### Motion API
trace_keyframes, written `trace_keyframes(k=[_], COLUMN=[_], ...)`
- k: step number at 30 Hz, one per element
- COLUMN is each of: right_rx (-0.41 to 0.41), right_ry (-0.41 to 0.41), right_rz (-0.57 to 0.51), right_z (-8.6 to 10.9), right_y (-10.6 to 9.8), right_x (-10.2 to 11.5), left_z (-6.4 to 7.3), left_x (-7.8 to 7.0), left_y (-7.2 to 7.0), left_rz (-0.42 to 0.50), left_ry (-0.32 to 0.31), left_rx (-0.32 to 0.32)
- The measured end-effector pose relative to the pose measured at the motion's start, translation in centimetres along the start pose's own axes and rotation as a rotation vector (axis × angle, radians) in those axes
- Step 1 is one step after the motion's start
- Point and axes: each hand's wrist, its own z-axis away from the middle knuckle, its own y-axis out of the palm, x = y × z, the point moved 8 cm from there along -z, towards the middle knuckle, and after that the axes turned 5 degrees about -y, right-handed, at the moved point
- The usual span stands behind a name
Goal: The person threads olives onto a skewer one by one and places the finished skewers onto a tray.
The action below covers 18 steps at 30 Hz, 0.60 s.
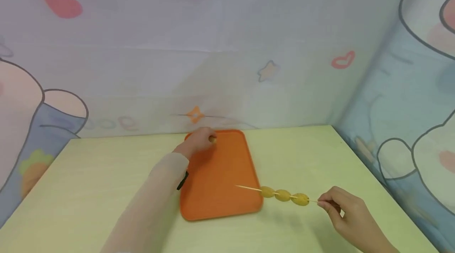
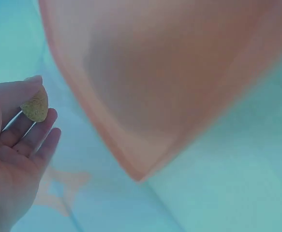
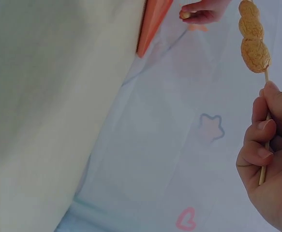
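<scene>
My right hand [image 1: 350,215] pinches the bare end of a thin wooden skewer [image 1: 247,187] threaded with three yellow-brown oval food pieces [image 1: 283,195]. The skewer lies nearly level, its pointed tip over the right part of an orange tray [image 1: 227,178]. In the right wrist view, the fingers curl round the stick below the food pieces [image 3: 255,54]. Over the tray's far left corner, my left hand [image 1: 198,141] pinches a single similar oval piece [image 2: 36,106] between thumb and fingers. Most of that piece is hidden by the hand in the head view.
The tray sits on a pale yellow table [image 1: 121,182], a little right of its far middle. Behind the table hangs a printed cloth [image 1: 149,19] with cartoon figures, and more of it runs along the right side.
</scene>
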Motion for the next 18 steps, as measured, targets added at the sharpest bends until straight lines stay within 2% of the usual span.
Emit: trace_keyframes(k=[2,7,9,12,18], right_rx=[-0.004,-0.006,-0.005,0.000,0.019], right_ry=[-0.010,0.001,0.010,0.016,-0.017], right_rz=[-0.002,0.020,0.028,0.041,0.059], right_z=[-0.4,-1.1,-1.2,-1.3,-2.1], right_y=[-0.1,-0.5,-0.7,-0.9,-1.3], right_x=[-0.1,-0.3,-0.4,-0.6,-0.3], left_z=[0.7,2.8,3.8,5.0,7.6], left_x=[-0.8,-3.8,-4.7,-5.1,-5.9], left_y=[-0.6,-1.6,-1.9,-1.9,-2.5], left_rz=[-0.022,-0.114,-0.134,-0.110,-0.042], left_ry=[0.034,0.243,0.308,0.318,0.277], left_rx=[-0.021,-0.100,-0.123,-0.104,-0.067])
